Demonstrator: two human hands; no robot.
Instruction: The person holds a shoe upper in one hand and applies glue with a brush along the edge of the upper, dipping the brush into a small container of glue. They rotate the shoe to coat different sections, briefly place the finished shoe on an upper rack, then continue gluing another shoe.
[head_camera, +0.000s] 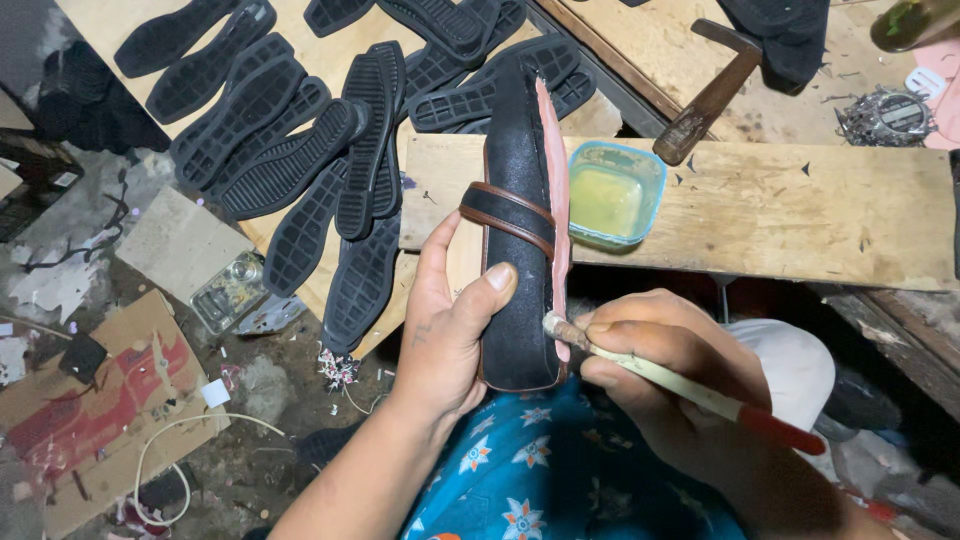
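My left hand (447, 325) grips a black sandal (518, 200) with a brown strap, held on edge so its pink underside faces right. The thumb presses on its black face near the heel. My right hand (668, 375) holds a glue brush (660, 378) with a pale handle and red end. The brush tip touches the pink edge near the heel. Just beyond the sandal, a small blue-rimmed tub of yellowish glue (615, 193) sits on a wooden plank (800, 215).
Several black rubber soles (300, 140) lie piled on the board at the upper left. A hammer (715, 90) rests on the bench behind the plank. Cardboard (95, 415), a white cord and scraps litter the floor at left.
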